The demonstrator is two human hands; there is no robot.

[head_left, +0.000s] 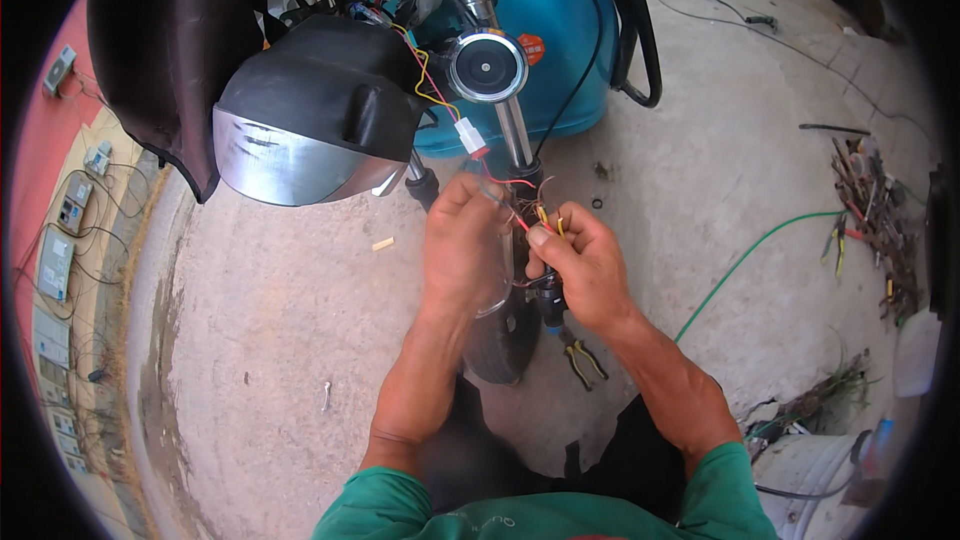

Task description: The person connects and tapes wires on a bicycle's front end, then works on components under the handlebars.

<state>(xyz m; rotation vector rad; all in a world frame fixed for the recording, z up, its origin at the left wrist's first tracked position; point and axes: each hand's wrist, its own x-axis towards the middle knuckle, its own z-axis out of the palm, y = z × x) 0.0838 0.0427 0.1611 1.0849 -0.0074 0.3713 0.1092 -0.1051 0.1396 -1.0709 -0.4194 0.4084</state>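
- A pale concrete floor (270, 300) spreads beneath us, with a row of grey boxes (55, 262) along the left edge.
- Before us stands a vehicle with a turquoise body (565, 20), a black headlight housing (320, 80) and a round chrome-rimmed disc (487, 67); its front wheel (500, 345) shows below our wrists.
- We find the red wire (520, 223) between the two hands, above the wheel, with thin bare copper-coloured strands (533, 203) and yellow-covered leads (543, 215) close by.
- Our right hand (590, 265) pinches the red wire, thumb pressed toward a bent forefinger, with no visible gap left between them.
- Our left hand (465, 240) is smeared by blur; its fingers curl in beside the wire, but we cannot tell how tightly they close or whether they have hold of anything.
- A white connector (469, 136) hangs just above the left hand, with yellow and pink wires (427, 80) running up from it.
- Pliers (582, 360) lie on the floor near the right forearm, a small wrench (326, 396) well to the left, and a green hose (745, 265) curves away at right.
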